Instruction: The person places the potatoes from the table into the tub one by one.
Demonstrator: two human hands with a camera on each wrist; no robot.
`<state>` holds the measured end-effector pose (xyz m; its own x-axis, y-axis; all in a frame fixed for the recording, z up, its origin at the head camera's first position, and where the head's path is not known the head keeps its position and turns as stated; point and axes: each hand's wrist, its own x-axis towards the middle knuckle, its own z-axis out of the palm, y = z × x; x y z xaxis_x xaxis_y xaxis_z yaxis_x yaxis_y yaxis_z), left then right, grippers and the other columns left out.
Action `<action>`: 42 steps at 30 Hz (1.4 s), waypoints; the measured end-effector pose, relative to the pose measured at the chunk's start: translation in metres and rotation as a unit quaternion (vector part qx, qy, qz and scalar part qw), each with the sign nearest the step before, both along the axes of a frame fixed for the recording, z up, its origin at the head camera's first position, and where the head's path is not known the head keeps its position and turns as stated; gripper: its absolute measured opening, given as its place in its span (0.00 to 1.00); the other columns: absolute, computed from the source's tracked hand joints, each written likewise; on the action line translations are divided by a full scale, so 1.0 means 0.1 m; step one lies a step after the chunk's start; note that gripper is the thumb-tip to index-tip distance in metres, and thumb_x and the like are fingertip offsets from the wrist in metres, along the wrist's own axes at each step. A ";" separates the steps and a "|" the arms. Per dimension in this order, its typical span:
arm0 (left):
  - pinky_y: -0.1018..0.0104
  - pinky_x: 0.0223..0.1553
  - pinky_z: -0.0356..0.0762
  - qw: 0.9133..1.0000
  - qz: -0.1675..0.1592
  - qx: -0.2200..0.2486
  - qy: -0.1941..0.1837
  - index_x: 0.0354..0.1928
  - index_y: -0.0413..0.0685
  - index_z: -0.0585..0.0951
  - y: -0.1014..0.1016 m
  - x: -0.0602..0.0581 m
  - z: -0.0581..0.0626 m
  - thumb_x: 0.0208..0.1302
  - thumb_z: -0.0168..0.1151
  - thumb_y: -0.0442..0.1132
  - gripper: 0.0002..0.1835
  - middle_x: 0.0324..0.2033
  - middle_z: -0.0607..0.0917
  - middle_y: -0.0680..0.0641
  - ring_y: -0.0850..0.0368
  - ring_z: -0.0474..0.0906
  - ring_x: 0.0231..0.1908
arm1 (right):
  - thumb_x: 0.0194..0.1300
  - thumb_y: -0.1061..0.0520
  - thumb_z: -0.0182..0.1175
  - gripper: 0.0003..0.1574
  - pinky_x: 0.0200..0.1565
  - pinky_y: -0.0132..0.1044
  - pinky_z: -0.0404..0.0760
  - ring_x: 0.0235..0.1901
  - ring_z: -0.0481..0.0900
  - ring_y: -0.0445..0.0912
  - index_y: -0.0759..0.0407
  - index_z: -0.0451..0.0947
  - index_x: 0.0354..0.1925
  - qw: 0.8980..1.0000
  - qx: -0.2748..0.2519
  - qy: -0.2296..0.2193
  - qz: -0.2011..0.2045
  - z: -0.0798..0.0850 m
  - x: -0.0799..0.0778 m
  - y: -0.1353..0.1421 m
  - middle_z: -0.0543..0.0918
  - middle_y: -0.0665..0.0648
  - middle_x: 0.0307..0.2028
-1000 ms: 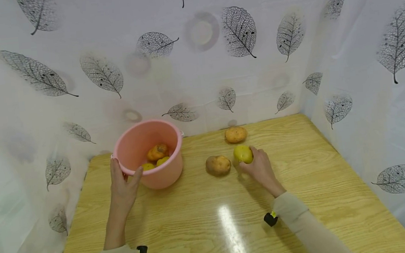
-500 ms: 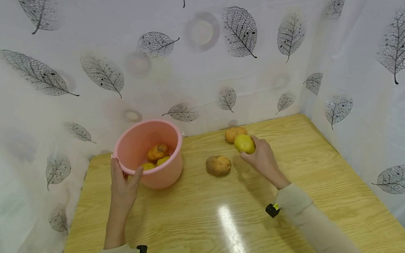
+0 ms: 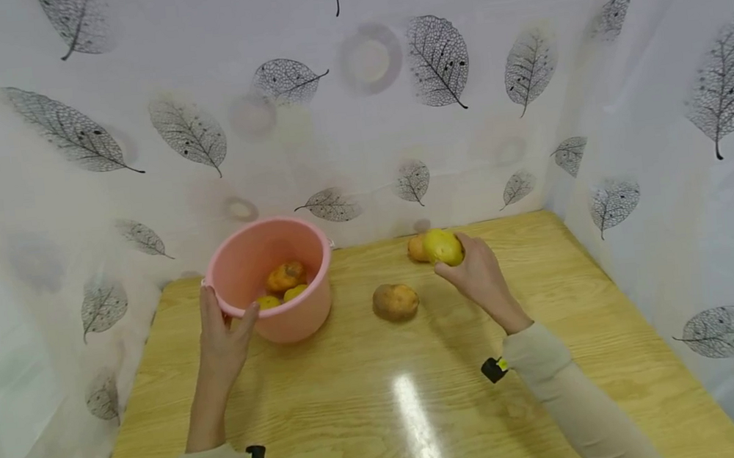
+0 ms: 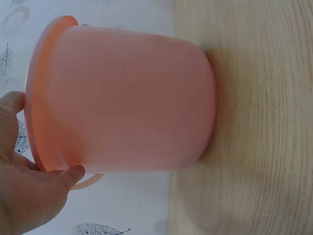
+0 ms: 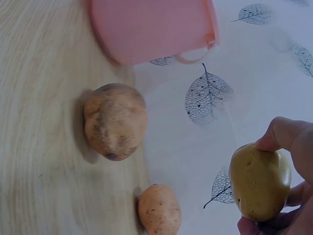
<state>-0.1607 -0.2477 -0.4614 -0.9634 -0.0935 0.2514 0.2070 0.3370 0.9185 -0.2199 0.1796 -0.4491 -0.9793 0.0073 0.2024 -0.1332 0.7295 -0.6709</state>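
Note:
A pink bucket (image 3: 293, 324) stands at the back left of the table, with a brown potato (image 3: 286, 276) and two yellow potatoes (image 3: 268, 302) visible inside. My left hand (image 3: 222, 346) grips its near-left rim; the left wrist view shows the thumb (image 4: 73, 175) against the outer wall. In my right hand (image 3: 477, 273) is a smooth yellow potato (image 5: 260, 181), pinched between thumb and fingers and raised off the table. Behind it, a partly covered tan potato (image 3: 416, 248) lies near the back edge. A darker brown potato (image 3: 395, 302) rests on the wood between bucket and right hand.
The wooden table (image 3: 331, 409) has a bright light streak at its front middle. White curtain (image 3: 358, 134) printed with dark leaves hangs along the back and both sides. The bucket's handle (image 4: 88, 182) hangs down its side.
My right hand has lifted the yellow potato off the table and moved it up and slightly right, now partly covering the back potato. The left hand and bucket have stayed put.

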 end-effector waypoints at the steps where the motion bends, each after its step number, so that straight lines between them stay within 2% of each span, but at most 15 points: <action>1: 0.39 0.75 0.54 1.000 0.000 0.000 -0.001 0.83 0.48 0.34 0.00 0.00 0.00 0.72 0.65 0.34 0.54 0.81 0.41 0.43 0.41 0.48 0.78 | 0.59 0.52 0.66 0.36 0.34 0.44 0.73 0.37 0.73 0.55 0.70 0.75 0.61 1.000 -0.002 0.004 0.003 0.02 0.00 0.00 0.79 0.64 0.40; 6: 0.41 0.75 0.54 1.000 0.005 -0.008 -0.007 0.83 0.47 0.34 0.01 0.01 0.01 0.73 0.65 0.35 0.54 0.82 0.39 0.44 0.42 0.47 0.78 | 0.59 0.52 0.66 0.32 0.33 0.43 0.73 0.35 0.73 0.55 0.68 0.76 0.58 1.000 -0.005 0.013 0.011 0.14 -0.03 -0.04 0.79 0.63 0.37; 22: 0.44 0.76 0.55 1.000 0.003 -0.009 -0.013 0.83 0.50 0.34 0.02 0.01 0.03 0.73 0.65 0.36 0.54 0.82 0.39 0.45 0.42 0.48 0.78 | 0.59 0.48 0.67 0.42 0.37 0.46 0.74 0.39 0.73 0.56 0.68 0.73 0.67 1.000 -0.010 0.014 0.020 0.42 -0.09 -0.25 0.78 0.65 0.42; 28: 0.43 0.76 0.54 0.999 0.008 -0.014 -0.029 0.83 0.48 0.32 0.00 0.01 0.03 0.73 0.64 0.38 0.55 0.82 0.34 0.46 0.43 0.46 0.79 | 0.58 0.48 0.65 0.43 0.36 0.45 0.75 0.38 0.73 0.55 0.66 0.72 0.68 0.999 -0.014 0.009 0.035 0.51 -0.11 -0.39 0.78 0.64 0.43; 36: 0.43 0.76 0.54 0.999 0.006 -0.013 -0.034 0.82 0.48 0.31 -0.01 0.03 0.03 0.74 0.64 0.39 0.55 0.82 0.32 0.47 0.44 0.45 0.79 | 0.59 0.49 0.66 0.41 0.34 0.44 0.76 0.37 0.73 0.53 0.65 0.73 0.67 0.997 -0.028 0.015 0.065 0.59 -0.16 -0.62 0.78 0.61 0.42; 42: 0.42 0.75 0.54 0.999 0.006 -0.015 -0.031 0.82 0.48 0.31 0.00 0.02 0.02 0.74 0.64 0.38 0.55 0.82 0.33 0.47 0.43 0.45 0.79 | 0.60 0.49 0.67 0.33 0.31 0.42 0.75 0.36 0.73 0.52 0.65 0.77 0.59 0.995 -0.028 0.027 0.087 0.65 -0.21 -0.80 0.78 0.59 0.38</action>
<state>-0.1586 -0.2482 -0.4592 -0.9760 -0.0985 0.1940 0.1457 0.3660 0.9191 -0.2407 0.0997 -0.3843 -0.9542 -0.1496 0.2590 -0.2920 0.6537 -0.6981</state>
